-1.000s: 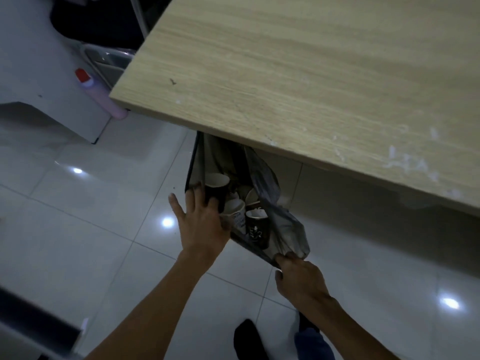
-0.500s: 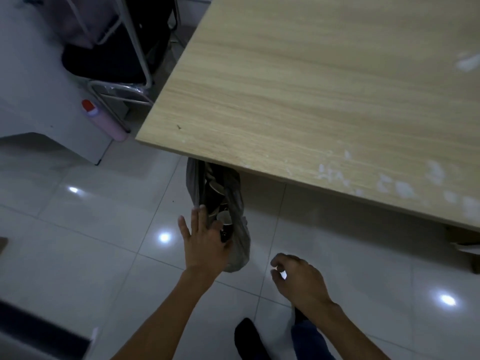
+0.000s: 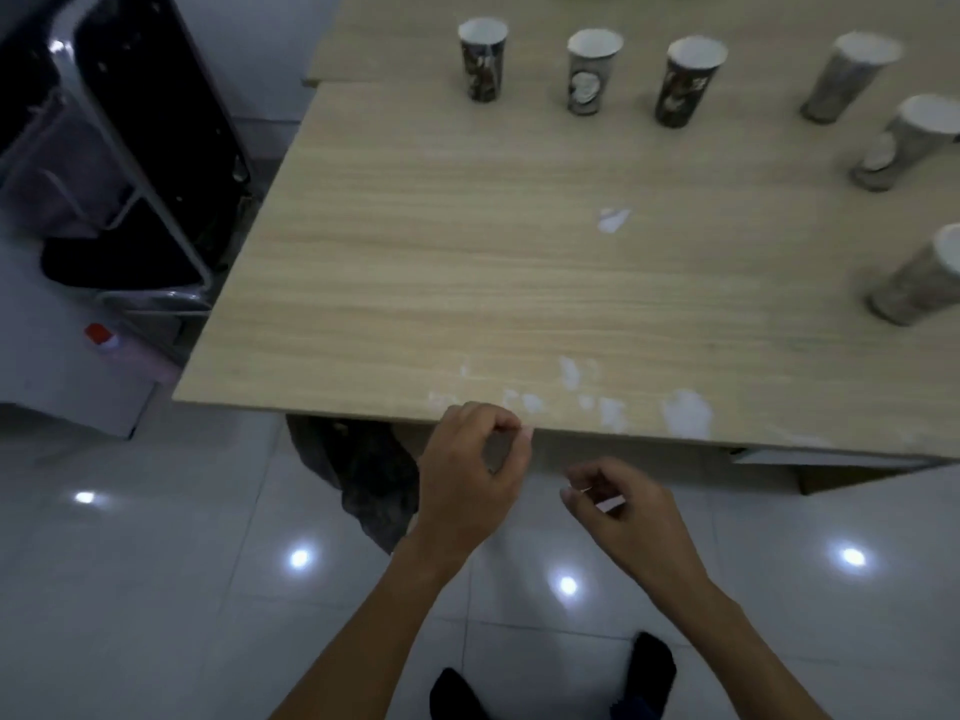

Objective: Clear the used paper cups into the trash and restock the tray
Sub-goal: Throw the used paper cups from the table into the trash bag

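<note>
Several printed paper cups stand upright on the wooden table (image 3: pixel 467 283): three in a row at the far side, the first cup (image 3: pixel 483 59), the second cup (image 3: pixel 592 71) and the third cup (image 3: pixel 688 81), with more at the right edge, such as one cup (image 3: pixel 917 278). A grey trash bag (image 3: pixel 366 475) hangs below the table's near edge, its inside hidden. My left hand (image 3: pixel 467 483) hovers at that edge beside the bag, fingers loosely curled, holding nothing. My right hand (image 3: pixel 621 517) is just right of it, also loosely curled and empty. No tray is in view.
Folded black chairs (image 3: pixel 150 148) lean at the left of the table. A pink bottle with a red cap (image 3: pixel 124 353) lies on the tiled floor beneath them. A cardboard box (image 3: pixel 841 475) sits under the table at right. My shoes (image 3: pixel 652 667) are below.
Both hands let go of the bag and rose to the table edge. The bag fell shut under the table. The view lifted, so the cups on the table came into sight.
</note>
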Action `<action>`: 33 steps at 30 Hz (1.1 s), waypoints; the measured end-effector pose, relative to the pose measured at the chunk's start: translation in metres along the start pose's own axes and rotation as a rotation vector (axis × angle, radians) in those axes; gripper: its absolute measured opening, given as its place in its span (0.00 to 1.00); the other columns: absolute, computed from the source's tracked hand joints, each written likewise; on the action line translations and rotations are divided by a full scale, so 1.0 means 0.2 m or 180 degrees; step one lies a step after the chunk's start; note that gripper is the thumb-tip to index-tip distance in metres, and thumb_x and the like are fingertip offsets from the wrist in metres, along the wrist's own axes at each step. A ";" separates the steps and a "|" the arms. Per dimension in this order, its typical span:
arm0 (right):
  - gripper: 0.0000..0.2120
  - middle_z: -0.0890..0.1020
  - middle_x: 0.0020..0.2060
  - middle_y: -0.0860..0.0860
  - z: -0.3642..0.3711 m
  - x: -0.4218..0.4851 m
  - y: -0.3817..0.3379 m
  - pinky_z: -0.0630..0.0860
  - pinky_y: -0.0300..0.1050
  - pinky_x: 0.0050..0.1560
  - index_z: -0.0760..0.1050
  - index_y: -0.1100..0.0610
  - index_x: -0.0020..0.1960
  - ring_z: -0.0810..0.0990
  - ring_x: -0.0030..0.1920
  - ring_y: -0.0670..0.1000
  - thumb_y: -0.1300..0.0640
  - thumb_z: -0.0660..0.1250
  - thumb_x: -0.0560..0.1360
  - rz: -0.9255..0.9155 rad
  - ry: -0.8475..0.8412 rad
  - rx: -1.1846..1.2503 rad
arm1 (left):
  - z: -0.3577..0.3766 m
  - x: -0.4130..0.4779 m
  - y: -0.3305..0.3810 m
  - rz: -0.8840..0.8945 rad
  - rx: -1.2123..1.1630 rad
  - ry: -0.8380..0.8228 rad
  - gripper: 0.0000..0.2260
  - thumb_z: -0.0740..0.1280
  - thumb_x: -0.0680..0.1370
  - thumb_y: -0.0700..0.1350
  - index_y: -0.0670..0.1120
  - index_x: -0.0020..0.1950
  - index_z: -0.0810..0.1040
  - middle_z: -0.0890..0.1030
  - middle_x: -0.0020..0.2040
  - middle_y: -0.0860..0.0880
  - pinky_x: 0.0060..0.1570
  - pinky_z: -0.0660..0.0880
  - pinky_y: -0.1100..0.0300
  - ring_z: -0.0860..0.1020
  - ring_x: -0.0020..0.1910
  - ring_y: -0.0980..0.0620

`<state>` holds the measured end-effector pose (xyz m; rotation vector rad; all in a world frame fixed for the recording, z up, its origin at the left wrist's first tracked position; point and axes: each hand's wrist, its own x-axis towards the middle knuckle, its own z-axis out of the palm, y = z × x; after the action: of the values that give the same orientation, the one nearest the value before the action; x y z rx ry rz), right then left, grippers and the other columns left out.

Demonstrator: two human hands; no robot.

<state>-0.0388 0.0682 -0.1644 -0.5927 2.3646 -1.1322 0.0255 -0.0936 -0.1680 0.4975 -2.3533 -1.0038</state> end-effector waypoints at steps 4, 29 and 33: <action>0.10 0.81 0.37 0.43 -0.35 0.03 0.07 0.71 0.27 0.37 0.76 0.46 0.41 0.77 0.41 0.37 0.60 0.73 0.70 -0.0007 0.0374 0.0335 | 0.27 0.16 0.24 0.0054 0.0054 -0.0086 0.10 0.67 0.72 0.52 0.46 0.46 0.78 0.79 0.43 0.54 0.45 0.75 0.52 0.75 0.45 0.54; 0.48 0.68 0.67 0.49 -1.38 0.71 0.84 0.72 0.46 0.63 0.57 0.51 0.72 0.71 0.64 0.46 0.50 0.79 0.60 0.0040 0.2067 0.1232 | 1.33 0.49 0.58 -0.0220 0.1724 -0.0361 0.34 0.60 0.66 0.74 0.52 0.61 0.75 0.70 0.70 0.47 0.68 0.57 0.38 0.64 0.71 0.47; 0.41 0.74 0.62 0.48 -1.36 0.82 0.79 0.73 0.53 0.62 0.62 0.53 0.69 0.74 0.61 0.46 0.56 0.79 0.61 -0.0208 0.2196 0.1209 | 1.34 0.49 0.57 -0.0189 0.1725 -0.0323 0.33 0.60 0.67 0.73 0.52 0.61 0.75 0.71 0.70 0.46 0.67 0.58 0.37 0.65 0.71 0.46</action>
<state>-0.3520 0.2333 -0.1732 -0.1500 2.5509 -2.0069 -0.2261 0.0780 -0.2086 0.7316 -2.7131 -0.4055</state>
